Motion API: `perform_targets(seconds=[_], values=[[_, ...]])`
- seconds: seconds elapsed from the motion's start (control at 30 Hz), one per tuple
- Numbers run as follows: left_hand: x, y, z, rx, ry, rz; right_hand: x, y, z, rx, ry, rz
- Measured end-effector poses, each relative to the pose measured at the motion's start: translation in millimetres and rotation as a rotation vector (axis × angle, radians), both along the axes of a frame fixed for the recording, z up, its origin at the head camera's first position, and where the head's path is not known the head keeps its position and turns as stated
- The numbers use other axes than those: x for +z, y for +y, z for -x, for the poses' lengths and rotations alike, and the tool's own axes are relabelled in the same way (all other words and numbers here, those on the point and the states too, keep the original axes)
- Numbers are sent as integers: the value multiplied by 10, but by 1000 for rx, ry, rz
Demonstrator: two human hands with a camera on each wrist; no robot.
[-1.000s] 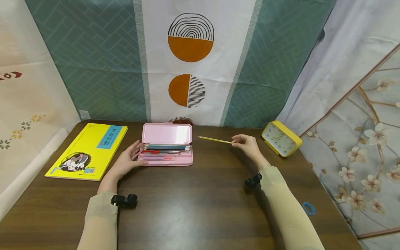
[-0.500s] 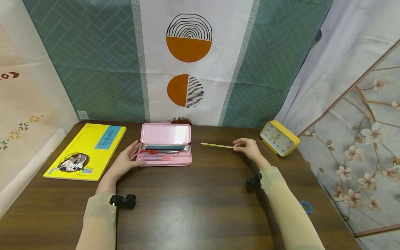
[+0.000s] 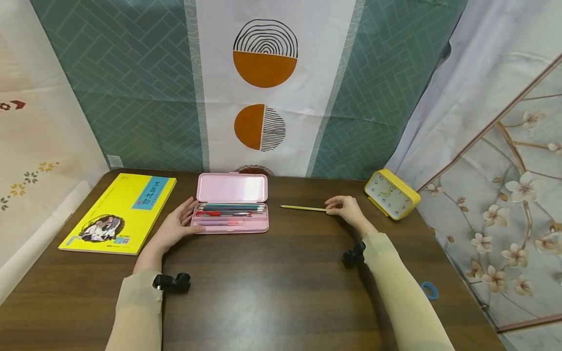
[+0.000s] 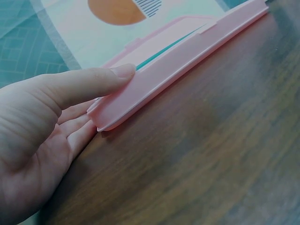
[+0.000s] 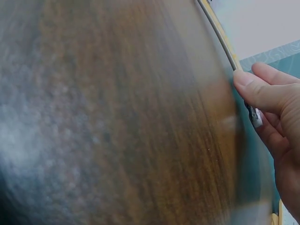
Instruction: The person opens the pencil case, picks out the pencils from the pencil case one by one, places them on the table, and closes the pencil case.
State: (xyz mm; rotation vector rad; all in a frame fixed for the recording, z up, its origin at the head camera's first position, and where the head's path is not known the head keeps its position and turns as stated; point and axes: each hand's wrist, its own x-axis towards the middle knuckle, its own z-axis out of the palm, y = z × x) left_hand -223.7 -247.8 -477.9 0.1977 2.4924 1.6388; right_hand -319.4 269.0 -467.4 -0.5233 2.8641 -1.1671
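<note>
A pink pencil case (image 3: 224, 187) stands open on the table, its lid leaning back. Several dark and teal pencils (image 3: 232, 207) and a red pen (image 3: 215, 213) fill its rear part; a purple-pink pen (image 3: 217, 223) lies in the front one. My left hand (image 3: 174, 227) holds the case's left end, thumb on the front wall and fingers at the side, as the left wrist view shows. To the right of the case, my right hand (image 3: 348, 209) pinches a yellow pencil (image 3: 303, 208) by its rear end between thumb and fingers. Its point faces left, close over the table.
A yellow book (image 3: 114, 214) lies left of my left hand. Beyond my right hand stands a yellow alarm clock (image 3: 391, 195), and a blue ring (image 3: 430, 290) lies near the right table edge. Patterned cloth (image 3: 369, 97) hangs behind the table.
My right hand has brought the yellow pencil slightly nearer to me and lower, and the pencil now lies more level. The left hand stays at the case.
</note>
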Motion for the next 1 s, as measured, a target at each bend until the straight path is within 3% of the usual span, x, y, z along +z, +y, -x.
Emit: perform_targets(seconds=[0.53,0.77,1.0], values=[[10,20,24,-3,-1,5,31,19,-10,40,-47,-3],[-15,20,34,0,-4,10,120,-62,-12,7,15,12],[-1,0,4,-1,-3,0,305,-360,19,31,111,91]])
